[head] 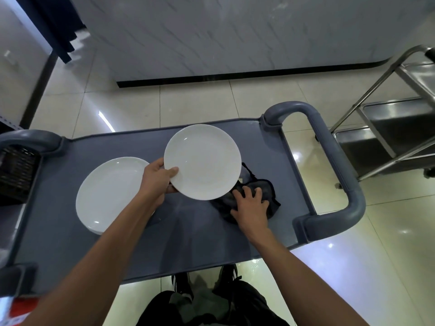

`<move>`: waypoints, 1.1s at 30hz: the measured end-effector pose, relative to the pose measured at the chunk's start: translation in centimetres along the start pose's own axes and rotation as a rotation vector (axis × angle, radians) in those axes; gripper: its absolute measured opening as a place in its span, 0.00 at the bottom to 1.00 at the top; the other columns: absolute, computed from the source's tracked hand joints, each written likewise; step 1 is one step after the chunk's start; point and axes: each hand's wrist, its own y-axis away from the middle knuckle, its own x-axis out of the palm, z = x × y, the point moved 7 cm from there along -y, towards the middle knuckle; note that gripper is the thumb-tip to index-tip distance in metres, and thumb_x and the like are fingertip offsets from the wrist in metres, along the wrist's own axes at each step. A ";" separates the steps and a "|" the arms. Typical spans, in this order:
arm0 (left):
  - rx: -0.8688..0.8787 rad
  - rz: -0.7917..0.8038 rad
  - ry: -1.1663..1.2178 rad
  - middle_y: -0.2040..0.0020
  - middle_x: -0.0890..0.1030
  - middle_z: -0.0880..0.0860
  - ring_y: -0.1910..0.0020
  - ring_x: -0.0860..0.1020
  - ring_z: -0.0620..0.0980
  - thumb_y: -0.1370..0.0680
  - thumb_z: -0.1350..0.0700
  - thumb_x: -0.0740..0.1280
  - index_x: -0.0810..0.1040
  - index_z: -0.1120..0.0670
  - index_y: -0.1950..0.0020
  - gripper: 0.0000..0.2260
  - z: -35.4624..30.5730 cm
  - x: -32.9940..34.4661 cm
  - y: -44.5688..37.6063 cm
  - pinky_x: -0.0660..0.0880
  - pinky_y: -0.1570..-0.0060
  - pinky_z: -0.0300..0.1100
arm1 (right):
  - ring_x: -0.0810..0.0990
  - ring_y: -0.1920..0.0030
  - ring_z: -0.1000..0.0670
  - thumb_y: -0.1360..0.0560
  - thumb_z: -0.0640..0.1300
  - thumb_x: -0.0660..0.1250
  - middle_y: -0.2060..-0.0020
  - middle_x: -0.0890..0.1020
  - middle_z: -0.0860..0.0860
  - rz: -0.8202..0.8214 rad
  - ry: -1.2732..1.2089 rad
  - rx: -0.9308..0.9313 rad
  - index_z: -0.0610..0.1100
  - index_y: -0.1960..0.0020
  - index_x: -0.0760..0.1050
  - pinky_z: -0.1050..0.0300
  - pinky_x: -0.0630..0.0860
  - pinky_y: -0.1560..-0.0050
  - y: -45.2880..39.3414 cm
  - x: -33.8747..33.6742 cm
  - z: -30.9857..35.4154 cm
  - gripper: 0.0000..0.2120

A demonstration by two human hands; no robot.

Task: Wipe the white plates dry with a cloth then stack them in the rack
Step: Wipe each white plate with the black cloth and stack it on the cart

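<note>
Presently: left hand (pixel 156 182), grip pinching the rim of one white plate (pixel 203 161) raised above the grey cart worktop (pixel 122 250). Right hand (pixel 250 204), fingers spread, pressing on the dark cloth (pixel 270 196) beside it. Plate stack (pixel 110 194) lies left, on the worktop.

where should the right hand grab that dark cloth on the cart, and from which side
Grab the bunched middle of the dark cloth, coming straight down from above. It lies crumpled on the cart top, so there are raised folds to pinch. The right hand already rests on it; the plate in the left hand overhangs its far-left edge.
</note>
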 end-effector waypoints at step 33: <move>0.092 0.046 0.061 0.53 0.87 0.55 0.57 0.86 0.56 0.21 0.66 0.66 0.83 0.52 0.45 0.11 -1.5 4.4 3.7 0.82 0.63 0.49 | 0.69 0.29 0.41 0.27 0.38 0.71 0.30 0.72 0.44 -0.574 -0.692 -0.415 0.44 0.31 0.76 0.42 0.65 0.28 0.8 -16.8 5.1 0.24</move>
